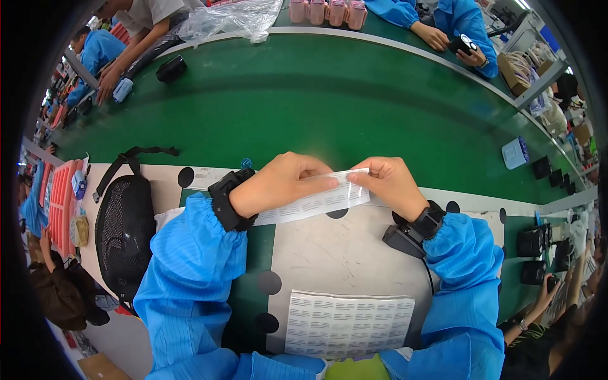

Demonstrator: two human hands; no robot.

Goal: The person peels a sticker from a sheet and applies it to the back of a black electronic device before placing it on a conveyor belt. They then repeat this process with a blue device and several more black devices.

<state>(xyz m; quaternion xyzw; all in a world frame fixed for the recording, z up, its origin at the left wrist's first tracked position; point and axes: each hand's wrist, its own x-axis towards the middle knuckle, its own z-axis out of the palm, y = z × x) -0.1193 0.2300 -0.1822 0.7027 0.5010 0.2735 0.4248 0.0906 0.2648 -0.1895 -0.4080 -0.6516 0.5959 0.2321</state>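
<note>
Between my hands stretches a strip of white printed label sheet [310, 206]. My left hand [277, 185] pinches its upper edge, thumb on top. At the strip's right end, the thumb and fingers of my right hand [394, 183] are closed on the corner. Whether a single label is peeling off there is too small to tell. A larger sheet of labels [348, 326] lies on the pale board [335, 266] close to my body. Both wrists carry black strapped devices over blue sleeves.
A black mesh bag [125, 237] lies left of my arm. Beyond my hands runs a green conveyor belt [285, 95] carrying a black cylindrical object [171, 68] and a light-blue one [515, 152]. Several pink items [328, 12] stand across it. Co-workers handle objects on the far side.
</note>
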